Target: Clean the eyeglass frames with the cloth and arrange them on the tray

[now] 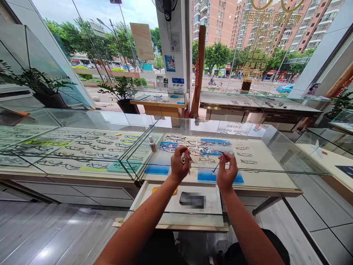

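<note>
A pair of eyeglasses (211,151) with thin rims is held up over the glass display counter, between my two hands. My left hand (180,163) is closed, its fingertips pinched at the left side of the glasses, with a ring on one finger. A small whitish piece, perhaps cloth or tissue, shows beside those fingers; I cannot make it out well. My right hand (227,171) pinches the other side of the glasses, by a dark temple arm. Behind and below them, rows of other glasses (248,161) lie inside the case, partly blending with the held pair.
A small white bottle (152,144) stands left of my hands. Below, an open drawer (212,219) holds a phone (190,199), partly pixelated, and a yellow-orange item (157,190). Blue mats (157,169) lie in the case. Another glass case (82,147) adjoins on the left.
</note>
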Demonstrator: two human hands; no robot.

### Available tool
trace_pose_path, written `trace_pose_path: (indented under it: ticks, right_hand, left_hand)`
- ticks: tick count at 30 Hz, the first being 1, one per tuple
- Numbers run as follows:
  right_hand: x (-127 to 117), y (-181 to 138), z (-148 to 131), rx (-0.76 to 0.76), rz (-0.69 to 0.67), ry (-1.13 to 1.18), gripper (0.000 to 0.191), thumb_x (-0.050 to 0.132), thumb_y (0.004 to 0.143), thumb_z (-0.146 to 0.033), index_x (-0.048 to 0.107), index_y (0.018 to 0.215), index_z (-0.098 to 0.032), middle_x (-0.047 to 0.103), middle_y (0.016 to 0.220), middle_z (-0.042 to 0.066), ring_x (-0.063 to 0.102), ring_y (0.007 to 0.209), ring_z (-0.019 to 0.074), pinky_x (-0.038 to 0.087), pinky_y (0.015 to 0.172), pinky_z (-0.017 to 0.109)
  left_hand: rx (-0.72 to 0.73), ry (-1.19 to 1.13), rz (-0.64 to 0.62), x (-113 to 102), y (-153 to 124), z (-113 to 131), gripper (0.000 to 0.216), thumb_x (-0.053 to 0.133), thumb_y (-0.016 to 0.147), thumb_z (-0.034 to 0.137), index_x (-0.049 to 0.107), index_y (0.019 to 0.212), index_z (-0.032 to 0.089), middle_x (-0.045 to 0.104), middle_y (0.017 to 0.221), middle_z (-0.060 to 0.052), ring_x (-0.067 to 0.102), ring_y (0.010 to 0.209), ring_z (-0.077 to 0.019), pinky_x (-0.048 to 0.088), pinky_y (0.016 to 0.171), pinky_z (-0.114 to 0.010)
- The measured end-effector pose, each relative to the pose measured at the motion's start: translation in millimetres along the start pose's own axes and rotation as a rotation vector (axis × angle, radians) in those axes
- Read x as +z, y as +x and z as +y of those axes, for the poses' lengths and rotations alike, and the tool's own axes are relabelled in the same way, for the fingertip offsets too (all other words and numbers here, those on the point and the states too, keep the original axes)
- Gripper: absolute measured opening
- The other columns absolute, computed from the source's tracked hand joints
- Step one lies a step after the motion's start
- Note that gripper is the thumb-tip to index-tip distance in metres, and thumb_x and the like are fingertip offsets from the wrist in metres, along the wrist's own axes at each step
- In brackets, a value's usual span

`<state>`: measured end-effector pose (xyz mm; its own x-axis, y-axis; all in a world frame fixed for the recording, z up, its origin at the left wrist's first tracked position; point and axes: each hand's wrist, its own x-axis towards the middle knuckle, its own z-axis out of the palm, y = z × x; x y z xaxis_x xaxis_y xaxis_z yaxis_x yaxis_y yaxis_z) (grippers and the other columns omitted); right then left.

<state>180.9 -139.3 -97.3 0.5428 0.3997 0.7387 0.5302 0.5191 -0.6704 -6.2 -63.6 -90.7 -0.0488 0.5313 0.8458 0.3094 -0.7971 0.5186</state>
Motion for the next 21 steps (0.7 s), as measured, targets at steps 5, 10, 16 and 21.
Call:
trace_pose_path:
  ticks: [5, 10, 16, 21]
  right_hand:
    - [-0.9, 0.4, -2.1, -0.018, -0.004, -0.026, 0.019, 0.059, 0.108, -0.038, 0.068, 0.106, -0.022, 0.072, 0.091, 0.005, 0.066, 0.083, 0.0207, 0.054, 0.078, 0.036]
    - [-1.2, -0.2, -1.5, -0.032, -0.005, -0.015, 0.018, 0.06, 0.107, -0.038, 0.068, 0.106, -0.022, 0.073, 0.091, 0.004, 0.066, 0.083, 0.0206, 0.054, 0.077, 0.036]
    - [-0.7, -0.5, -0.6, -0.039, -0.005, -0.009, 0.018, 0.06, 0.107, -0.038, 0.068, 0.105, -0.023, 0.072, 0.09, 0.004, 0.065, 0.083, 0.0205, 0.053, 0.076, 0.036]
    - [-0.8, -0.3, -1.1, -0.029, -0.011, -0.031, 0.021, 0.058, 0.108, -0.041, 0.067, 0.104, -0.023, 0.071, 0.09, 0.004, 0.065, 0.083, 0.0206, 0.054, 0.077, 0.036]
  left_hand:
    - [-0.021, 0.007, -0.003, 0.2, -0.1, -2.5, 0.014, 0.053, 0.107, 0.035, 0.059, 0.111, 0.022, 0.07, 0.085, -0.003, 0.07, 0.075, -0.0173, 0.055, 0.071, -0.03]
    - [-0.019, 0.01, 0.006, 0.6, 0.5, -1.1, 0.012, 0.054, 0.107, 0.033, 0.059, 0.111, 0.022, 0.07, 0.086, -0.002, 0.07, 0.076, -0.0168, 0.055, 0.072, -0.029]
    - [-0.005, -0.001, 0.006, 0.6, 1.7, 0.9, 0.008, 0.056, 0.107, 0.029, 0.058, 0.111, 0.023, 0.071, 0.086, -0.002, 0.07, 0.076, -0.0164, 0.055, 0.072, -0.028]
    - [-0.034, 0.017, 0.0, 0.7, 0.4, -1.1, 0.012, 0.055, 0.106, 0.033, 0.059, 0.111, 0.023, 0.071, 0.09, -0.004, 0.071, 0.079, -0.0178, 0.056, 0.074, -0.03]
